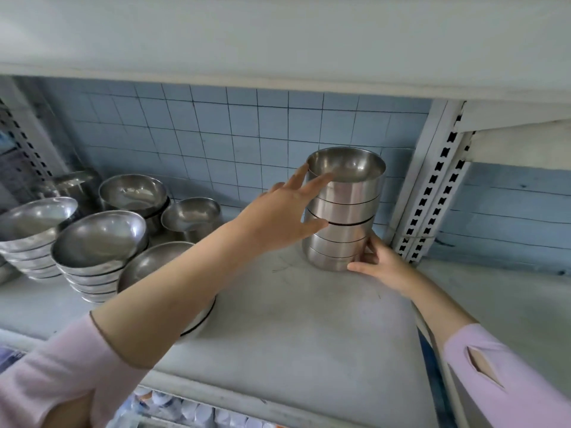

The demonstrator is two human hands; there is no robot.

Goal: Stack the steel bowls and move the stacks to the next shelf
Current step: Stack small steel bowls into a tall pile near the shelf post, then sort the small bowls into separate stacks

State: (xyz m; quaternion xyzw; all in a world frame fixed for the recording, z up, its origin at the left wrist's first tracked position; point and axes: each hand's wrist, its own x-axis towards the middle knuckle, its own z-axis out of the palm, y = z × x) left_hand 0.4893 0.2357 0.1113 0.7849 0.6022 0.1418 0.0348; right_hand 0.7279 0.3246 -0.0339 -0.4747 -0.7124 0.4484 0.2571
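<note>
Stack (343, 211) stands upright far right, near post (432, 186), well back from shelf (309, 322) edge; left hand (278, 219) spread against top, right hand (378, 262) grips base.

The left arm (173, 273) hides half a bowl (148, 264) by the shelf's (309, 319) front edge; blurred things (191, 409) below, perhaps cups.

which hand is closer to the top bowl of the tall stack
Left. The left hand has fingertips on the rim of the top bowl; the right hand is down at the base of the stack, holding it there.
</note>
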